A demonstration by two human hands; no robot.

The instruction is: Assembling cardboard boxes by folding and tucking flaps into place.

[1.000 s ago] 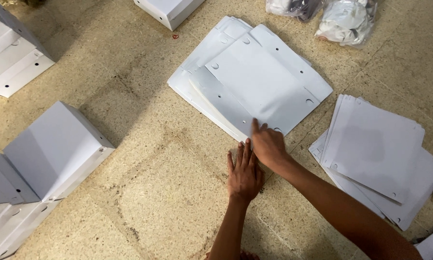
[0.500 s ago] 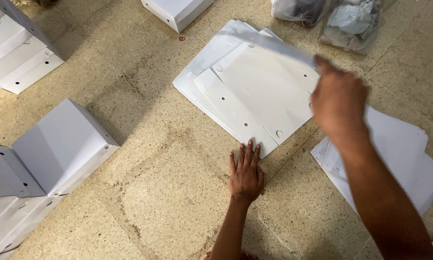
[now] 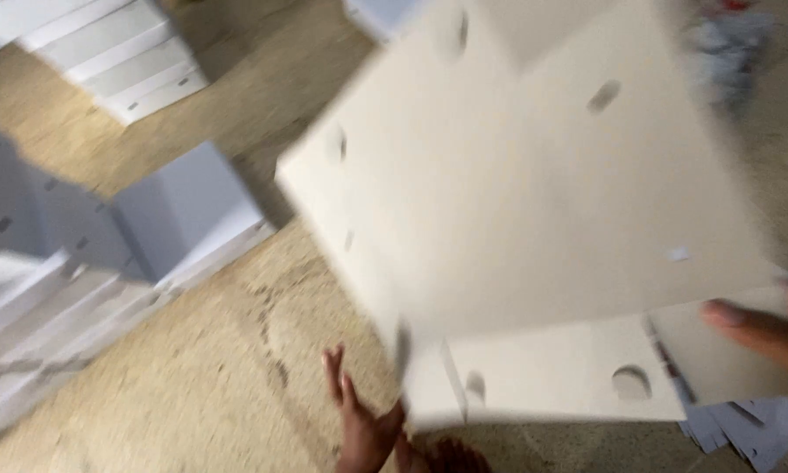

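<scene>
Lifted off the pile since half a second ago: white die-cut cardboard sheet (image 3: 534, 219), now up close to the camera, tilted, blurred, filling most of the view; right hand (image 3: 766, 333) shifted to the sheet's lower right edge, fingers (image 3: 735, 317) pressed flat on its face, gripping that edge; left hand (image 3: 363, 420) raised from the floor (image 3: 193, 385), at the sheet's bottom left corner, fingers spread and pointing upward, palm toward the sheet; contact with the card not clear enough to tell; folded white boxes (image 3: 175, 219) well apart at left on the speckled floor; flat white sheets (image 3: 744, 429) partly visible beneath the lifted one at lower right.
</scene>
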